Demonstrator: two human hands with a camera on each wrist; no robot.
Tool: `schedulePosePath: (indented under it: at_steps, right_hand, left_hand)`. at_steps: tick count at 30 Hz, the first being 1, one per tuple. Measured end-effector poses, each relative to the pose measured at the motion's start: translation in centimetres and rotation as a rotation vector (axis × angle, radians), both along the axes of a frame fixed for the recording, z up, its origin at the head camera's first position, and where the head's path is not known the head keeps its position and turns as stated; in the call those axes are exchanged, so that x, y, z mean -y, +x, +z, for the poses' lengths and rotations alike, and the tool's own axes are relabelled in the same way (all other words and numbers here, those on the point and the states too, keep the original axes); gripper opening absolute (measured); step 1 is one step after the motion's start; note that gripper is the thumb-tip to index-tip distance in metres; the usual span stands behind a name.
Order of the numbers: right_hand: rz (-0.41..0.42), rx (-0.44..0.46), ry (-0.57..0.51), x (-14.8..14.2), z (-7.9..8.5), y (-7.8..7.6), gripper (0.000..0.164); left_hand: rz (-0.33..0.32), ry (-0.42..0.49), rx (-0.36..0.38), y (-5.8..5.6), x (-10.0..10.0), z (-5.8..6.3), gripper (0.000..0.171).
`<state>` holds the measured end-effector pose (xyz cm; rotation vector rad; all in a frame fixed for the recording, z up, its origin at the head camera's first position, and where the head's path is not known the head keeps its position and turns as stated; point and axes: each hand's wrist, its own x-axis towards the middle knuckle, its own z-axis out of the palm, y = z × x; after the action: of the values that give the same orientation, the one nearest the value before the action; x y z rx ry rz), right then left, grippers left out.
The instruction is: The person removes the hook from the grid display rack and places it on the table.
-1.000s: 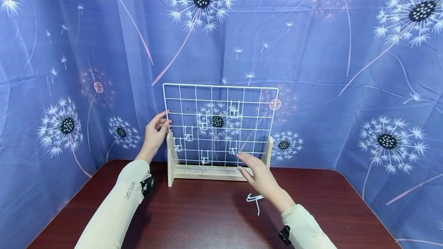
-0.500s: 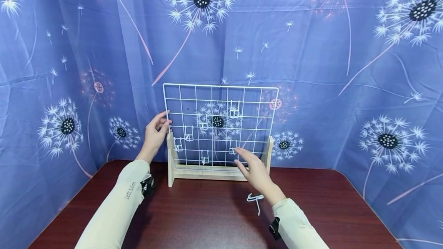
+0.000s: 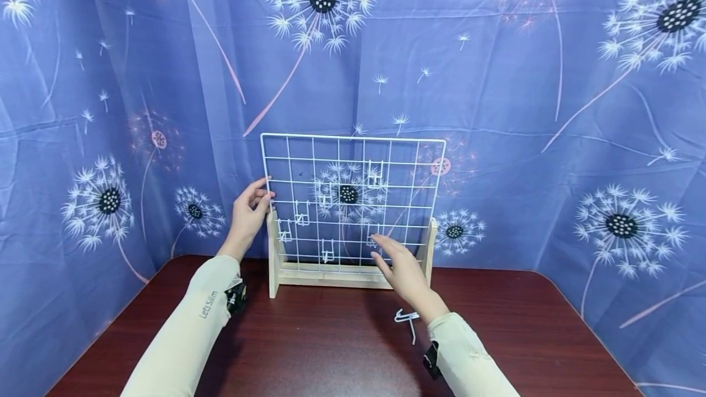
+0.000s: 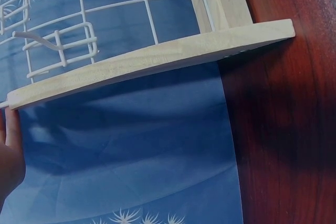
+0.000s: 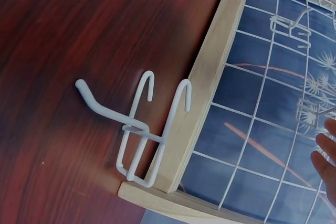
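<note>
Curled fingers and thumb of the left hand (image 3: 248, 216) pinch the white wire grid (image 3: 361, 204) at its nine o'clock edge in the head view. Between four and five o'clock, the right hand (image 3: 405, 271) is loosely parted — thumb apart from the fingers — with fingertips at a mounted hook (image 3: 369, 239); contact cannot be told. Five other hooks (image 3: 328, 255) hang on the grid, whose wooden stand (image 3: 336, 279) rests on the dark red table (image 3: 309, 336). Toward five o'clock lies a loose hook (image 3: 406, 317).

Left wrist: the left hand, cropped at nine o'clock, reaches the stand's upright; one hook shows at ten.

Right wrist: the loose hook's prong points to ten o'clock — the right hand, partly cropped, sits near four.
</note>
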<state>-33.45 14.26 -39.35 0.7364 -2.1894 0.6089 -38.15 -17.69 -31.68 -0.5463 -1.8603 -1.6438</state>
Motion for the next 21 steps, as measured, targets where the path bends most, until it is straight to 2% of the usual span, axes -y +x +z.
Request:
schedulePosePath:
  at_steps: [7,21]
  right_hand:
    - [0.0,0.025,-0.006,0.45,-0.1,-0.34,0.034]
    - [-0.056,-0.009,0.018,0.85,-0.26,-0.66,0.029]
  left_hand:
    - [-0.003,0.005,0.007,0.23,-0.05,0.15,0.038]
    - [0.012,0.016,0.005,-0.1,-0.11,-0.02,0.038]
